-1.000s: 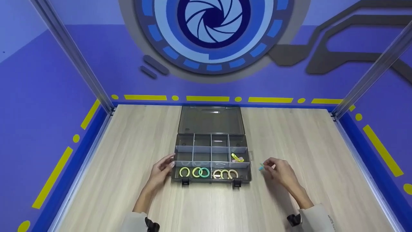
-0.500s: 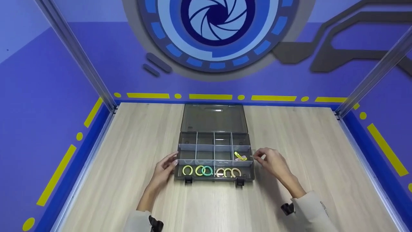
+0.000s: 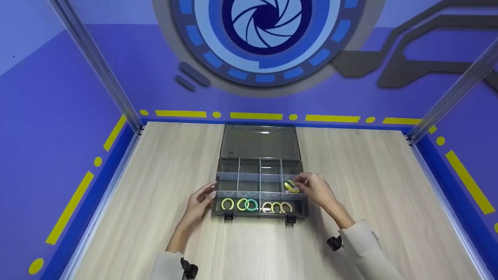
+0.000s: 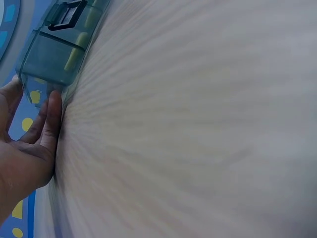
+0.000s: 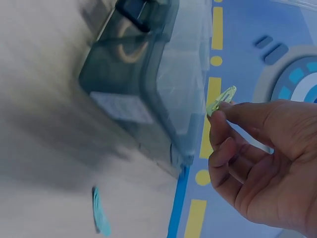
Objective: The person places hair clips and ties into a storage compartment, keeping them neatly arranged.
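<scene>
My right hand (image 3: 317,189) pinches a light green snap hair clip (image 5: 221,100) between thumb and fingertips, above the right end of a dark translucent compartment box's (image 3: 260,215) middle row. The compartment below holds a yellow hair clip (image 3: 288,187) and a pinkish one (image 3: 291,191), partly covered. My left hand (image 3: 197,204) touches the box's left side with extended fingers, thumb near the rim. Yellow and green ring-shaped hair ties (image 3: 251,205) lie in the front left compartment, beige and yellow ones (image 3: 286,207) in the front right. A blue hair clip (image 5: 100,213) lies on the table beside the box.
The box's lid (image 3: 260,142) is folded back toward the rear wall (image 3: 128,70). Its two black latches (image 3: 290,218) face the front. The wooden table (image 3: 163,155) is bordered by blue side panels and metal posts (image 3: 105,74).
My right hand has moved left and up from the table beside the box to above the compartment with the clips, carrying the light green clip. My left hand stays at the box's side.
</scene>
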Demonstrator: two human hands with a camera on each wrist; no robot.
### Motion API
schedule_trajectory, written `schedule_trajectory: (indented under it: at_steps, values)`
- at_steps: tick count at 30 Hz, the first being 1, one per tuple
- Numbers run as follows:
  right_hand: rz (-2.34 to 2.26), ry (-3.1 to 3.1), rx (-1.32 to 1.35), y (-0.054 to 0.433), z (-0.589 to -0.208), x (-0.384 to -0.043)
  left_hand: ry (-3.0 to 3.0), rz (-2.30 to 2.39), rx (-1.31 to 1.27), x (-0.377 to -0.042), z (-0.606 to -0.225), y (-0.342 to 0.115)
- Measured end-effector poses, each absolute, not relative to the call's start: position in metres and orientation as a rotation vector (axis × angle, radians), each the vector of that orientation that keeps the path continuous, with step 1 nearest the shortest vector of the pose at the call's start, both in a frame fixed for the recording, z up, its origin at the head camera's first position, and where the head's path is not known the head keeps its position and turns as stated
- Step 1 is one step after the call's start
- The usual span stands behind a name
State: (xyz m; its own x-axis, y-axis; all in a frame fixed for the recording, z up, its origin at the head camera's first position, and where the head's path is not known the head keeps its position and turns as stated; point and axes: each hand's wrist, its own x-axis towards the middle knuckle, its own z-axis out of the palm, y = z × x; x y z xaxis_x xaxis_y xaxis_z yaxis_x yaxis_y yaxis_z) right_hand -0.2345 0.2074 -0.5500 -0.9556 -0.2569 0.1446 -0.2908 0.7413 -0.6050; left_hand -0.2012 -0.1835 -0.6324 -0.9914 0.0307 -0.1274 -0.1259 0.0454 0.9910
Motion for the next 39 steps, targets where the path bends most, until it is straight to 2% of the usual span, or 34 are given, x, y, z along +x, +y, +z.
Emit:
schedule_trajectory:
  at_steps: [8, 18, 26, 32, 39]
  values:
    - [0.871, -2.748, 0.682, 0.171, -0.552, -0.237, 2.211, 2.09, -0.112, -0.202, -0.632, -0.183]
    - [0.56, -2.842, 0.783, 0.146, -0.566, -0.247, 2.151, 2.138, -0.098, -0.209, -0.636, -0.175]
    - [0.543, -2.855, 0.825, 0.132, -0.57, -0.254, 2.22, 2.067, -0.129, -0.202, -0.633, -0.182]
    - [0.67, -2.714, 0.773, 0.153, -0.564, -0.247, 2.201, 2.08, -0.131, -0.203, -0.633, -0.181]
    - [0.736, -2.69, 0.563, 0.217, -0.552, -0.236, 2.179, 2.115, -0.102, -0.204, -0.635, -0.183]
